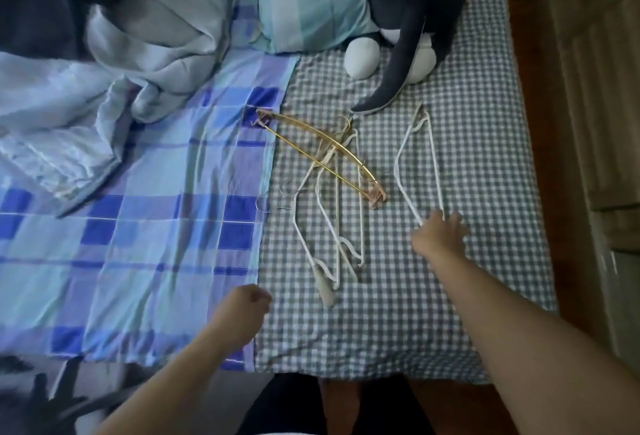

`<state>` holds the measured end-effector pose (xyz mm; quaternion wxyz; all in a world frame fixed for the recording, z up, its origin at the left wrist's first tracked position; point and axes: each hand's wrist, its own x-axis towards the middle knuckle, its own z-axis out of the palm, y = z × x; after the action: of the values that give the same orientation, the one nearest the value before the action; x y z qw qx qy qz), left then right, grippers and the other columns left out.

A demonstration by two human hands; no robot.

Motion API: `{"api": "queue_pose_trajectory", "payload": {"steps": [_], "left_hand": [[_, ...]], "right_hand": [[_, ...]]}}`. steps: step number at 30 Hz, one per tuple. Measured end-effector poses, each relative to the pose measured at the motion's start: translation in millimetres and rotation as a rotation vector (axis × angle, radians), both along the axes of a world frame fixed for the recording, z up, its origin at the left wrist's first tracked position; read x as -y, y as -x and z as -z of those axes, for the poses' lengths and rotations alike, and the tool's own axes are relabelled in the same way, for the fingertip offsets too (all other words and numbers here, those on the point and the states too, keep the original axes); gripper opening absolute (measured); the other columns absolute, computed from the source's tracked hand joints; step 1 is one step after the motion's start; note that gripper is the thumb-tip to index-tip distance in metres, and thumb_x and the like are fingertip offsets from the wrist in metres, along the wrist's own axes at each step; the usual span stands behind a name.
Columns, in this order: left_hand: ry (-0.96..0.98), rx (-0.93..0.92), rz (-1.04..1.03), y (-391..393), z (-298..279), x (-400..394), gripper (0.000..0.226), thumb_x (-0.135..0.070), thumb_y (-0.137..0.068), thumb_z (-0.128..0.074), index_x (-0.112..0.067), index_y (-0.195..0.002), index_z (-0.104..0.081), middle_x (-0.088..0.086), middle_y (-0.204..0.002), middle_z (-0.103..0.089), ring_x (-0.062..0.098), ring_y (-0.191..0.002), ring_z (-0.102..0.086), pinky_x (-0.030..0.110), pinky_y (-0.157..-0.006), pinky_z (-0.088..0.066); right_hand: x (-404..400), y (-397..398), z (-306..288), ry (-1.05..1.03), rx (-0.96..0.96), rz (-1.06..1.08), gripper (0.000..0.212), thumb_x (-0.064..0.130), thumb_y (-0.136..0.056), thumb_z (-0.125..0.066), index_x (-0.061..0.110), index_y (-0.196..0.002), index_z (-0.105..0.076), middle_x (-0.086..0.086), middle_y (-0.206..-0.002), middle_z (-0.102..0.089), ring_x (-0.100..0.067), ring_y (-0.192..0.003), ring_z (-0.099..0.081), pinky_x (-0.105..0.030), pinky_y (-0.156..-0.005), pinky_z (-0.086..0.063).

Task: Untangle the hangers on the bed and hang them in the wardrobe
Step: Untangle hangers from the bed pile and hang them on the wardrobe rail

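Observation:
A tangle of white hangers [332, 226] lies on the grey checked sheet [415, 313] in the middle of the bed. Across its top lies a gold hanger [322, 149] with pink clips. To the right, apart from the pile, lies one separate white hanger [401, 164]. My right hand [440, 235] is at its near corner, fingers spread over the wire; whether it grips is unclear. My left hand [242, 310] hovers over the sheet's left edge with fingers curled, holding nothing.
A blue checked quilt [138, 226] covers the bed's left half, with crumpled pale bedding [138, 53] behind it. A teal pillow [311, 1] and a dark grey and white plush toy [415, 19] lie at the head. Wooden floor [571, 192] runs along the right.

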<state>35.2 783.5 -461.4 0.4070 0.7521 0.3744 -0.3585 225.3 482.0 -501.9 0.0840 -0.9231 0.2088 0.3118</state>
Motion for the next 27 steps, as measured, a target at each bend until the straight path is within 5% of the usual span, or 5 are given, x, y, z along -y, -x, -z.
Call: {"api": "queue_pose_trajectory", "payload": {"steps": [5, 10, 16, 22, 27], "left_hand": [[0.259, 0.003, -0.181, -40, 15, 48, 0.019, -0.009, -0.098, -0.052, -0.008, -0.093, -0.07, 0.01, -0.081, -0.072, 0.022, -0.068, -0.065, 0.034, -0.063, -0.048], [0.241, 0.035, -0.376, -89, 23, 64, 0.018, -0.006, -0.095, -0.049, -0.006, -0.095, -0.067, 0.012, -0.081, -0.07, 0.022, -0.065, -0.064, 0.033, -0.062, -0.051], [0.307, -0.065, -0.525, -139, 49, 81, 0.017, -0.011, -0.094, -0.054, 0.001, -0.087, -0.064, 0.015, -0.078, -0.069, 0.026, -0.068, -0.065, 0.033, -0.064, -0.054], [0.174, -0.099, -0.312, -156, 66, 104, 0.02, -0.019, -0.092, -0.062, 0.0, -0.093, -0.067, 0.012, -0.063, -0.062, 0.023, -0.042, -0.055, 0.027, -0.044, -0.048], [0.188, 0.032, -0.418, -141, 43, 98, 0.017, -0.016, -0.094, -0.048, -0.004, -0.096, -0.06, 0.016, -0.077, -0.066, 0.027, -0.059, -0.062, 0.035, -0.056, -0.052]], "right_hand": [[12, 3, 31, 0.032, 0.013, -0.03, 0.04, 0.016, -0.099, -0.052, 0.008, -0.137, -0.048, -0.016, -0.151, -0.029, -0.036, -0.123, -0.049, -0.048, -0.094, -0.053], [11, 30, -3, -0.204, 0.109, 0.13, 0.024, 0.018, -0.101, -0.052, 0.009, -0.123, -0.051, -0.01, -0.117, -0.051, -0.02, -0.079, -0.058, -0.026, -0.052, -0.044], [-6, 65, -34, -0.454, 0.204, 0.419, 0.011, 0.022, -0.106, -0.044, 0.018, -0.11, -0.054, -0.001, -0.098, -0.059, -0.013, -0.074, -0.058, -0.022, -0.052, -0.041], [-18, 93, -40, -0.592, 0.182, 0.546, 0.011, 0.026, -0.106, -0.044, 0.021, -0.112, -0.053, -0.003, -0.099, -0.061, -0.015, -0.072, -0.057, -0.03, -0.059, -0.048], [-15, 98, -67, -0.579, 0.248, 0.535, 0.017, 0.028, -0.107, -0.042, 0.02, -0.109, -0.056, -0.002, -0.094, -0.062, -0.02, -0.073, -0.06, -0.033, -0.057, -0.051]]}}
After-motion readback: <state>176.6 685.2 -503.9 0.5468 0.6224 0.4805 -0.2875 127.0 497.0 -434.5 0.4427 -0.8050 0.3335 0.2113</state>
